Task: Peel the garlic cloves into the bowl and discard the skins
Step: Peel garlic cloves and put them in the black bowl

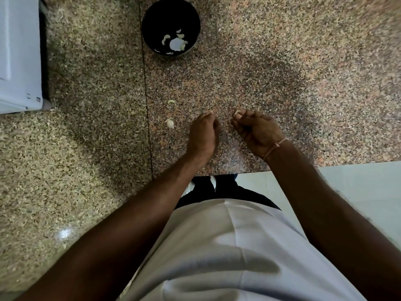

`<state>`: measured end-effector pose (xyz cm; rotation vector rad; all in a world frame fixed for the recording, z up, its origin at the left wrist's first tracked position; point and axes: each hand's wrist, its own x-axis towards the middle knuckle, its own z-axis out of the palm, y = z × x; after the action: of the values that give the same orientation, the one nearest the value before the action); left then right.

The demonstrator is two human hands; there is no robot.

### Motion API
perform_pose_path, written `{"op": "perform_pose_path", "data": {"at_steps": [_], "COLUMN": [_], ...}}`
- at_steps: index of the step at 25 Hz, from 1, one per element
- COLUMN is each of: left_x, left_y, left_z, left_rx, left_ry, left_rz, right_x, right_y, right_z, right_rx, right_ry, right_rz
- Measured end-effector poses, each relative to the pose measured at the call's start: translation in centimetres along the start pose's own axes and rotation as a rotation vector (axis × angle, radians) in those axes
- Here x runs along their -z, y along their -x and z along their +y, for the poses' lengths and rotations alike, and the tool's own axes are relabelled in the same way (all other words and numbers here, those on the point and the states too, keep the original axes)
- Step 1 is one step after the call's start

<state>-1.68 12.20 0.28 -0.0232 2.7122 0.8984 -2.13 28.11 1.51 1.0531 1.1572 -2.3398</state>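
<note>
Speckled granite counter (282, 61). Right hand (258, 129) pinches a garlic clove (237, 112) at its fingertips, probably for peeling. Left hand (202, 132) curled just beside it; contents cannot be told. Bowl (195, 22) of peeled cloves well beyond both hands; two garlic pieces (170, 123) left of the left hand.

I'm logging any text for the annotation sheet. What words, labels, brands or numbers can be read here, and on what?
None can be read.
White appliance at the left edge: two small marks near its lower corner, too small to read.
Bowl, countertop, shirt: no text.
</note>
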Motion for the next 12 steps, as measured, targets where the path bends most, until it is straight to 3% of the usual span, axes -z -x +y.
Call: {"op": "perform_pose_path", "data": {"at_steps": [8,12], "left_x": [-1.0,-1.1], "left_y": [-0.3,-0.5], "left_z": [1.3,0.9], "left_rx": [0.070,0.008], "left_ry": [-0.067,-0.120], "left_rz": [0.133,0.087], "right_x": [0.3,0.4], "right_y": [-0.1,0.0], "right_z": [-0.2,-0.2], "right_rx": [-0.012,-0.001], "right_ry": [0.028,0.033], "right_rz": [-0.013,-0.018]}}
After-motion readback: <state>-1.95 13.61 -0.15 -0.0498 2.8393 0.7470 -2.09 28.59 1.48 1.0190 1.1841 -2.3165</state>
